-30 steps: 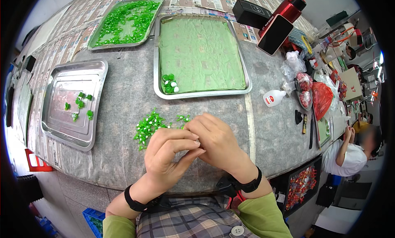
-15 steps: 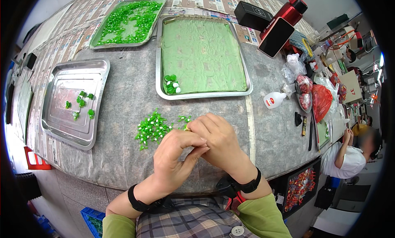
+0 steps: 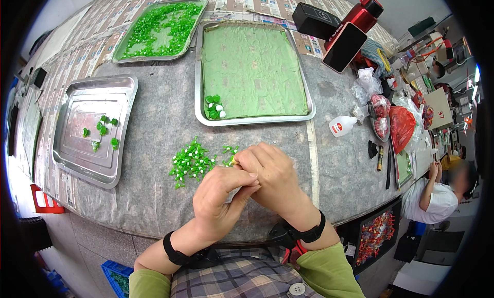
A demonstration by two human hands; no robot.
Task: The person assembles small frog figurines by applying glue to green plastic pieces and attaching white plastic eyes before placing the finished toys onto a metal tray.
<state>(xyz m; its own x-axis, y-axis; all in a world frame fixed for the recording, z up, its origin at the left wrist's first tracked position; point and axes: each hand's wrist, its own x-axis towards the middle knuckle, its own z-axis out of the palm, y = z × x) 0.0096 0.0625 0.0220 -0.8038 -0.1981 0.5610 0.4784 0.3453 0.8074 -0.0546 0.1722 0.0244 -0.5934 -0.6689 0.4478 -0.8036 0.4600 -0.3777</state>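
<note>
While right hand [image 3: 274, 175] stays | left hand [image 3: 218, 194] has shifted rightward

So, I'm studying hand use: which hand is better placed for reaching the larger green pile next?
Probably the left hand: it is closer to the larger green pile, while the right hand sits farther right, nearer the small green cluster.

The near left tray [image 3: 77, 149] is smooth, reflective metal, the green liner [image 3: 257, 66] matt and wrinkled, the grey table covering [image 3: 154, 107] matt and felt-like, the small green pieces [image 3: 191, 161] glossy and plastic-like.
</note>
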